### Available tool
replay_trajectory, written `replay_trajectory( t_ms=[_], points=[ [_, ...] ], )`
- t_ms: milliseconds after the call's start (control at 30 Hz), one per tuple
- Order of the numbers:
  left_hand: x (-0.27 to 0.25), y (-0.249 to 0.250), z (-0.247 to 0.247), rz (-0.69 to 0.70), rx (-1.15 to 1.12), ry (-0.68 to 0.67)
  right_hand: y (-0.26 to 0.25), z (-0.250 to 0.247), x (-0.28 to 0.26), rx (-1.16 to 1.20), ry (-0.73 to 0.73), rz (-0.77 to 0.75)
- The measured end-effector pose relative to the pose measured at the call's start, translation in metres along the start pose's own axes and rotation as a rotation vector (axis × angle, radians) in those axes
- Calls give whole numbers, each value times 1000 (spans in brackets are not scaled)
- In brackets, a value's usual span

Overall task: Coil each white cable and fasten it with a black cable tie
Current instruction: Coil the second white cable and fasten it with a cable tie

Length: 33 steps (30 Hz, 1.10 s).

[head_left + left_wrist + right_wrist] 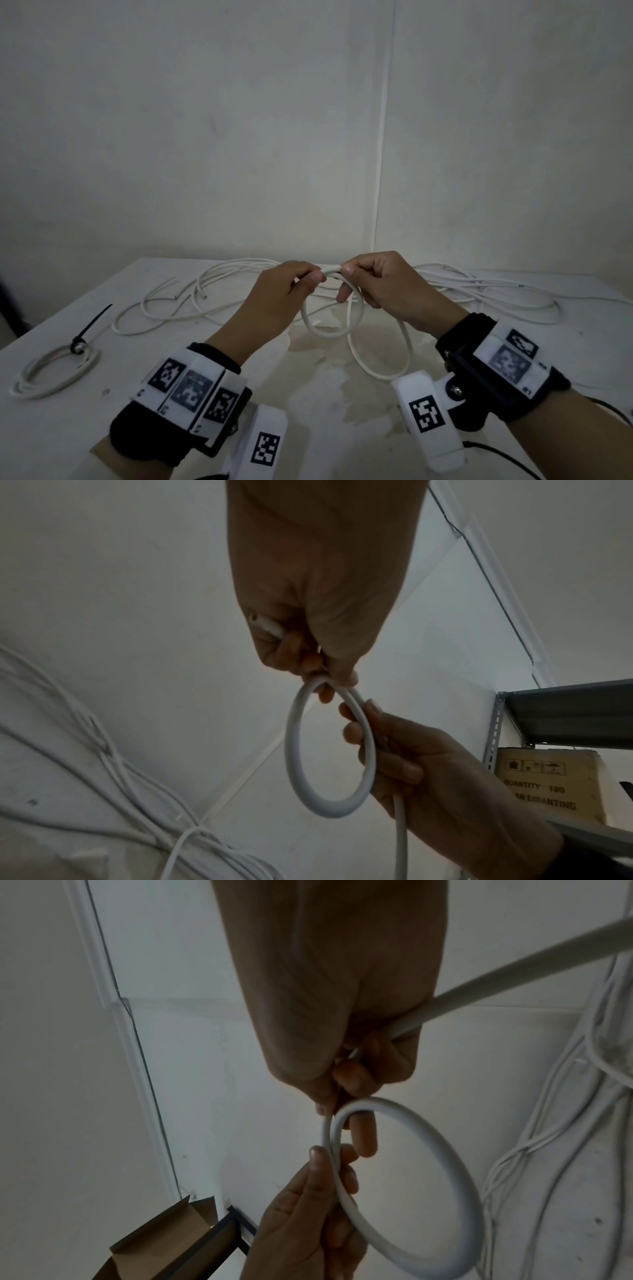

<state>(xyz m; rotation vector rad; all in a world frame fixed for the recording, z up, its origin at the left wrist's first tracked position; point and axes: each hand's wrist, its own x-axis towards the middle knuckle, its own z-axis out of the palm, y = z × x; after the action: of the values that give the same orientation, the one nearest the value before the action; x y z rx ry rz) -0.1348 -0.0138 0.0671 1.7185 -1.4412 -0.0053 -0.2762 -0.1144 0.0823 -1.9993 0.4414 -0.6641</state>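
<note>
Both hands are raised above the white table (102, 421) and hold one white cable (328, 331), bent into a small loop that hangs below them. My left hand (315, 276) pinches the top of the loop, and in the left wrist view the left hand (310, 666) grips where the loop (294, 753) crosses. Right beside it, my right hand (346, 272) pinches the same cable, with the rest trailing down from its palm to the table. In the right wrist view the right hand (346, 1085) holds the loop (435, 1134).
A finished coil (51, 371) bound with a black cable tie (79, 344) lies at the left. Loose white cables (191, 294) sprawl along the table's back and right side (507, 291). A cardboard box (548, 785) sits under a metal shelf off to the side.
</note>
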Motion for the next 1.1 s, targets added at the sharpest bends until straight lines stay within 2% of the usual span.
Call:
replay_trajectory(
  t_ms=[133, 300, 400, 500, 600, 733, 833, 967, 1100],
  points=[
    [0, -3, -2, -3, 15, 55, 3, 0, 0, 68, -32, 16],
    [-2, 0, 0, -23, -23, 113, 3, 2, 1, 81, -5, 8],
    [-2, 2, -5, -157, -28, 27, 3, 0, 0, 37, 0, 15],
    [-4, 2, -20, -328, -233, -64, 6, -4, 0, -11, 38, 16],
    [-9, 2, -30, -408, -452, -162, 11, -5, 1, -22, 82, 10],
    [-15, -1, -26, -482, -630, -211, 13, 1, 1, -19, 117, -4],
    [-19, -3, -16, -455, -646, -179, 13, 3, -1, -13, 144, -18],
    [-20, 5, -6, -427, -831, -151, 12, 3, -3, -5, 141, -33],
    [-18, 14, 0, -345, -657, -121, 11, 5, -5, 37, 124, -20]
  ],
)
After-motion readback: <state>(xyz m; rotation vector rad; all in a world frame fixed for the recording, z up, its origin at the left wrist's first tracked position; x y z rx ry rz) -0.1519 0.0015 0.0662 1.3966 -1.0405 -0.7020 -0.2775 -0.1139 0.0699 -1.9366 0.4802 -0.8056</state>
